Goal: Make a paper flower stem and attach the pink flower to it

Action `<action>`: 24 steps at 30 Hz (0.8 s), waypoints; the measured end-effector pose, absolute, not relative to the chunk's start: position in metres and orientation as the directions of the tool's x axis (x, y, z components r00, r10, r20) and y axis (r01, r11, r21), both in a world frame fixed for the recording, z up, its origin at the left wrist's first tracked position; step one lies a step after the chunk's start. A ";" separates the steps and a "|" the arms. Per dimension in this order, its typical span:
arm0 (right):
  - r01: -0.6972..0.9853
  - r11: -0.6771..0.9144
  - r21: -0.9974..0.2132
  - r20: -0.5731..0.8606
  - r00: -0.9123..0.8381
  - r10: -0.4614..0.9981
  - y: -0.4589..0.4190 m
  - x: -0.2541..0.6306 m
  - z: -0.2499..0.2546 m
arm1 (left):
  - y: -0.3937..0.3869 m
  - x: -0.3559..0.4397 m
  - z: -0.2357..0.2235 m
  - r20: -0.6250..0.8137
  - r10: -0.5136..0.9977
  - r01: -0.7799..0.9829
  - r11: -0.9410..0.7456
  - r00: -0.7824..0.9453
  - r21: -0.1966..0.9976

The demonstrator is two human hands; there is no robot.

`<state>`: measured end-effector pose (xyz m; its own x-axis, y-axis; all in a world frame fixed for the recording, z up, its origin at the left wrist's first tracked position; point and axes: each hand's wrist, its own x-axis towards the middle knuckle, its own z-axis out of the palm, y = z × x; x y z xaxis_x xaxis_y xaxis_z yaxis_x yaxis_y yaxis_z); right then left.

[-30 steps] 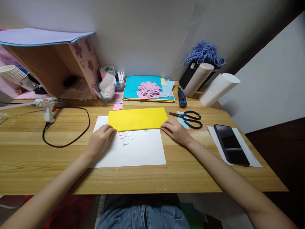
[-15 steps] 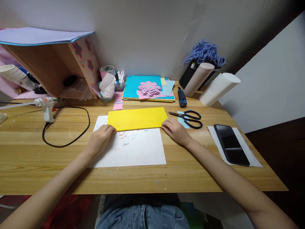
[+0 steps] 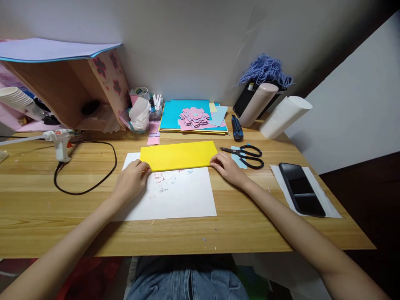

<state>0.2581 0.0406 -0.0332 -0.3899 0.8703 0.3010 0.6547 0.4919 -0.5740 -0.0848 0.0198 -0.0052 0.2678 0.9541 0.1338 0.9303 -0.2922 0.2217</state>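
A long strip of folded yellow paper [image 3: 178, 156] lies across the upper part of a marked white sheet [image 3: 184, 198]. At its near left corner, my left hand [image 3: 133, 178] is closed, thumb and fingers pinching the edge. My right hand [image 3: 227, 167] pinches the near right corner in the same way. Just beyond the right hand rest black-handled scissors [image 3: 250, 154], partly over a light blue paper piece [image 3: 236, 157]. The fingertips' undersides are hidden.
A glue gun [image 3: 62, 143] with a looped cord stands at left, before an open box [image 3: 108, 87]. Behind the yellow strip are a pink paper flower [image 3: 194, 118] on coloured sheets and a utility knife [image 3: 237, 128]. A phone [image 3: 301, 189] lies at right.
The view has shifted very slightly. Both hands keep their grip on the yellow paper, which stays in nearly the same place.
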 end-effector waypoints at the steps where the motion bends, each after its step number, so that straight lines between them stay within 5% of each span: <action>1: 0.648 0.477 -0.594 0.289 -0.382 0.878 0.041 0.258 -0.033 | 0.021 -0.085 -0.005 0.116 0.963 0.928 -0.264 0.241 0.262; 6: 0.641 0.411 -0.648 0.257 -0.323 0.911 0.044 0.259 -0.033 | 0.026 -0.088 -0.003 0.039 0.997 0.913 -0.073 0.062 0.402; 10: 0.662 0.424 -0.618 0.300 -0.300 0.906 0.043 0.257 -0.034 | 0.026 -0.087 -0.003 0.108 0.992 0.902 -0.111 0.072 0.418; 17: 0.653 0.628 -0.424 0.441 -0.456 0.773 0.037 0.258 -0.035 | 0.012 -0.084 -0.011 0.284 0.905 0.928 -0.358 0.317 0.104; 24: 0.655 0.674 -0.343 0.447 -0.517 0.730 0.036 0.263 -0.037 | 0.010 -0.087 -0.009 0.236 0.885 0.905 -0.423 0.401 0.047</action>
